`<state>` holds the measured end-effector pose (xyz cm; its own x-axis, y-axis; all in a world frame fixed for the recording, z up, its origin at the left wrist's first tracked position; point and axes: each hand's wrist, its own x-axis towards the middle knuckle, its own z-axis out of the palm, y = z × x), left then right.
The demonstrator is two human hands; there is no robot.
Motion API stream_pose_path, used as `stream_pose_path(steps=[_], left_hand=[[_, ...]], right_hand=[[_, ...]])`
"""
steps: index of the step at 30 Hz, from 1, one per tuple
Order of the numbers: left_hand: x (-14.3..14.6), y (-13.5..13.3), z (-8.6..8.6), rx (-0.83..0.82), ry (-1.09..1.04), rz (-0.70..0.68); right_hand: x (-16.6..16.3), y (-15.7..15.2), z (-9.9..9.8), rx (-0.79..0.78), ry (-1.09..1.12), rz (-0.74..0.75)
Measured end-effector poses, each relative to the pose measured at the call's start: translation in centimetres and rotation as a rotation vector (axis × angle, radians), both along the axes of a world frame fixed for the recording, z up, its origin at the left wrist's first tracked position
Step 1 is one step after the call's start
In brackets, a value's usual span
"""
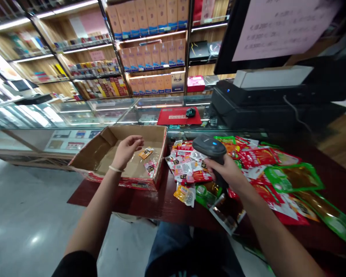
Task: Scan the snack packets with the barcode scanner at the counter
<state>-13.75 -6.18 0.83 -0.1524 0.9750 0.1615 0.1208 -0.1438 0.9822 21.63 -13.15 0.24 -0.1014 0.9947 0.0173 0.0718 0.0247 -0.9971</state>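
Observation:
My right hand (229, 173) is wrapped round the handle of a black barcode scanner (210, 145), whose head points left above the pile of packets. A small blue light shows on top of it. My left hand (128, 151), with a light band on the wrist, hovers over an open cardboard box (89, 157); its fingers are loosely bent and nothing shows in them. Just right of these fingers is a small orange snack packet (145, 153), in or above the box; I cannot tell which. A pink and white packet (150, 167) lies by the box's right wall.
Heaped snack packets (184, 167) in red, white and green cover the dark red table (158, 204). Behind stand a red mat (173, 116) with a mouse (190, 112), a glass counter (115, 107) and a monitor (226, 42) on the right. Stocked shelves line the wall.

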Motion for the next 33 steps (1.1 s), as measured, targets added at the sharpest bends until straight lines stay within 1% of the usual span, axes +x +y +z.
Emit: stream_pose_path(steps=[4, 9, 12, 14, 17, 21, 23, 25, 28, 31, 33], left_hand=[[2.1, -0.8, 1.0, 0.053, 0.052, -0.033], [6.0, -2.6, 2.4, 0.147, 0.155, -0.111], [8.7, -4.1, 2.7, 0.193, 0.199, -0.149], [10.5, -5.1, 2.6, 0.202, 0.224, -0.197], [13.4, -6.4, 1.6, 0.185, 0.255, -0.31], [17.4, -7.7, -0.9, 0.148, 0.253, -0.458], [19.1, -8.2, -2.0, 0.158, 0.247, -0.507], [20.6, -8.5, -2.8, 0.188, 0.27, -0.522], [22.4, -8.2, -3.4, 0.236, 0.352, -0.509], [24.3, -7.3, -4.2, 0.342, 0.506, -0.493], [25.9, -6.4, -5.3, 0.439, 0.629, -0.485]], right_hand=[[1.8, -1.2, -0.1, 0.003, -0.004, -0.044], [4.7, -3.7, -0.1, -0.009, -0.057, -0.094], [6.5, -5.7, -0.4, -0.012, -0.082, -0.141], [7.7, -7.0, -0.7, -0.02, -0.104, -0.182], [9.4, -9.2, -1.3, -0.027, -0.099, -0.247], [11.5, -12.0, -1.9, -0.052, -0.043, -0.326], [12.3, -13.1, -2.2, -0.048, -0.016, -0.364], [12.9, -14.0, -2.3, -0.045, -0.003, -0.38], [13.5, -14.5, -2.4, -0.046, 0.007, -0.38], [13.7, -14.4, -2.6, -0.038, 0.013, -0.391], [13.7, -14.0, -2.8, -0.035, 0.024, -0.399]])
